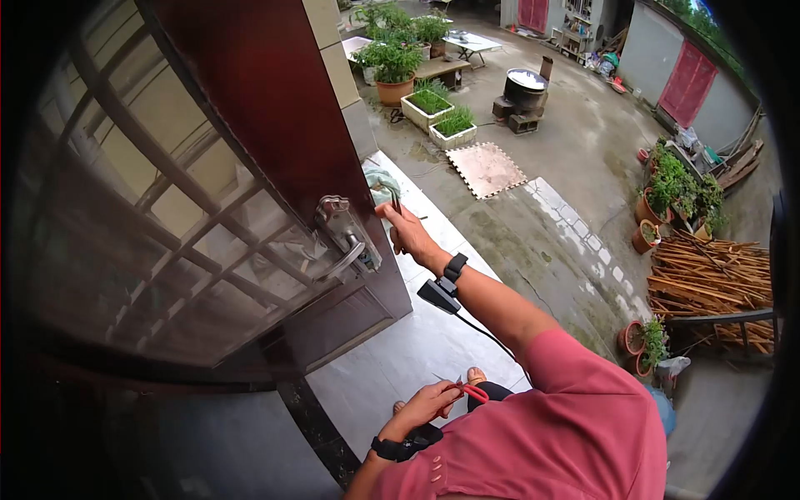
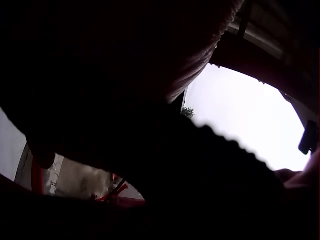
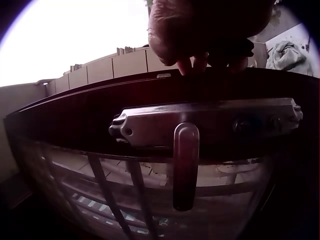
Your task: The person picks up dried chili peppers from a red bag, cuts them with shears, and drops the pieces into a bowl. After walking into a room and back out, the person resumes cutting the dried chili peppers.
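A dark red door (image 1: pixel 250 108) with a barred glass panel stands open at my left. Its metal lock plate (image 1: pixel 337 221) carries a lever handle (image 1: pixel 346 260). My right hand (image 1: pixel 406 236) is raised at the door's edge beside the plate and pinches a thin dark tool (image 1: pixel 395 200). In the right wrist view the curled fingers (image 3: pixel 192 55) sit just above the lock plate (image 3: pixel 210 125) and lever (image 3: pixel 186 165). My left hand (image 1: pixel 423 407) stays low near my body and grips a red-handled tool (image 1: pixel 472 391). The left wrist view is mostly dark and shows only the red handles (image 2: pixel 112 192).
Pale tiles (image 1: pixel 417 350) run along the doorstep, with a crumpled cloth (image 1: pixel 381 179) near the door edge. The wet courtyard holds planters (image 1: pixel 437 112), a foam mat (image 1: pixel 487 169), a round stove (image 1: pixel 525 92), potted plants (image 1: pixel 671 196) and stacked sticks (image 1: pixel 708 283).
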`<action>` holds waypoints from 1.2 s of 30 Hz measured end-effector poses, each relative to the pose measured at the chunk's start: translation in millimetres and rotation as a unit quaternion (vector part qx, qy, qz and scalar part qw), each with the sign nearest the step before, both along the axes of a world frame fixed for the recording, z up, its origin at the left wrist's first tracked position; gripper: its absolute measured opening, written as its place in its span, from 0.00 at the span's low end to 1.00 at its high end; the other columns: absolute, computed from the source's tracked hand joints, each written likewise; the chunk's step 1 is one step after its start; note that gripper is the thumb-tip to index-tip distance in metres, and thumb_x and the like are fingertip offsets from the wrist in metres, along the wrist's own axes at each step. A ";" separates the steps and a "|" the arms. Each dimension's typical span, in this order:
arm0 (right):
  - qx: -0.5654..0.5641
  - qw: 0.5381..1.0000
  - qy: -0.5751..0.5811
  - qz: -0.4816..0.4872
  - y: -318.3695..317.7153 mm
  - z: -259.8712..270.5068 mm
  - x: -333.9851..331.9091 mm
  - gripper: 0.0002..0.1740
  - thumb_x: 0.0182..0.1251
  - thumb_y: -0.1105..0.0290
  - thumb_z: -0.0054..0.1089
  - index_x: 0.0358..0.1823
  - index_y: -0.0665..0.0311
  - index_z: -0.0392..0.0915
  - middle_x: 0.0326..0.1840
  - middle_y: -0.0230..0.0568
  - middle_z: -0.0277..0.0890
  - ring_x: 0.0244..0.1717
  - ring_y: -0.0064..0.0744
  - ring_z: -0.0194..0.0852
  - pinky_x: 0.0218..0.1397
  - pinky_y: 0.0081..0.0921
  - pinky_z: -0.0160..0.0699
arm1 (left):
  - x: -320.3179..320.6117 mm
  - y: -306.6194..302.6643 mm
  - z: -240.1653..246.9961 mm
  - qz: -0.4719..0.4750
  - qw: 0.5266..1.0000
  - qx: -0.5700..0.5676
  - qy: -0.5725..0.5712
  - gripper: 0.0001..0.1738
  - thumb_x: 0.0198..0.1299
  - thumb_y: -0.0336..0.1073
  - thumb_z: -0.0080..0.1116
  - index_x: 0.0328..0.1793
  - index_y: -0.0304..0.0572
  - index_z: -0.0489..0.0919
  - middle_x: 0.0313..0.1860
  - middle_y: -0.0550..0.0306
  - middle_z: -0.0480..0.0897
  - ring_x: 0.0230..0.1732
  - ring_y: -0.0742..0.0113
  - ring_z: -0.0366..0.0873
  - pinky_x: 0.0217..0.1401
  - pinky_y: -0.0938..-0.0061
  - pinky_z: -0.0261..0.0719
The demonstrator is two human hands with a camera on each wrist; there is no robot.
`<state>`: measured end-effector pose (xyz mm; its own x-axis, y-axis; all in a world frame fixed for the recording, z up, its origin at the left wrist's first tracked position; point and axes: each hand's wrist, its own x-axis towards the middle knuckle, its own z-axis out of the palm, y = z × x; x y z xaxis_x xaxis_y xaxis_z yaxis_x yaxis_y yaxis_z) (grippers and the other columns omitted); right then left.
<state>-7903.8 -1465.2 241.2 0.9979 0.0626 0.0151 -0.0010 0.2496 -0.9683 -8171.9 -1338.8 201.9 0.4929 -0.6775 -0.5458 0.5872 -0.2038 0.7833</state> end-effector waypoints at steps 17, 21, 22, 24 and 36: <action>-0.075 0.991 0.009 0.114 -32.2 27.7 -206.8 0.23 0.73 0.49 0.47 0.43 0.64 0.76 0.36 0.32 0.76 0.37 0.21 0.72 0.29 0.22 0.76 | -138.3 -41.4 -30.8 -0.083 0.989 -0.101 -0.065 0.17 0.73 0.45 0.46 0.50 0.38 0.75 0.22 0.65 0.71 0.22 0.79 0.66 0.24 0.81 0.64; -0.182 0.932 -0.084 0.301 16.6 87.0 -285.1 0.18 0.74 0.59 0.46 0.51 0.67 0.76 0.43 0.35 0.77 0.42 0.21 0.73 0.45 0.22 0.74 | -170.4 -48.5 -2.8 -0.062 0.990 -0.053 -0.114 0.18 0.70 0.47 0.48 0.41 0.39 0.75 0.19 0.64 0.72 0.17 0.76 0.65 0.21 0.79 0.60; -0.209 0.900 -0.177 0.340 37.7 88.5 -297.2 0.18 0.74 0.59 0.46 0.50 0.66 0.76 0.46 0.37 0.76 0.47 0.25 0.71 0.51 0.27 0.69 | -180.8 -46.4 -4.6 -0.040 0.992 -0.058 -0.102 0.18 0.70 0.48 0.48 0.41 0.40 0.75 0.19 0.64 0.72 0.18 0.76 0.65 0.21 0.79 0.60; -0.271 0.766 -0.431 0.393 87.4 78.9 -325.5 0.17 0.73 0.59 0.45 0.49 0.64 0.76 0.51 0.42 0.75 0.55 0.33 0.68 0.61 0.36 0.59 | -201.3 -42.3 -6.6 0.005 0.995 -0.072 -0.072 0.17 0.70 0.48 0.48 0.39 0.41 0.75 0.19 0.65 0.71 0.19 0.78 0.65 0.21 0.80 0.60; -0.147 0.610 -0.516 0.584 319.7 23.5 -484.6 0.21 0.74 0.53 0.42 0.34 0.63 0.74 0.27 0.47 0.76 0.39 0.50 0.75 0.55 0.40 0.67 | -319.8 50.6 7.1 0.311 0.949 -0.038 -0.026 0.18 0.70 0.47 0.50 0.52 0.40 0.77 0.21 0.69 0.72 0.19 0.82 0.66 0.21 0.85 0.66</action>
<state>-8388.4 -1145.5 264.7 -0.2600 0.8723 0.4142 0.6350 0.4776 -0.6072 -8491.6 -1288.1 208.9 0.8352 -0.2837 -0.4711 0.5358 0.2272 0.8132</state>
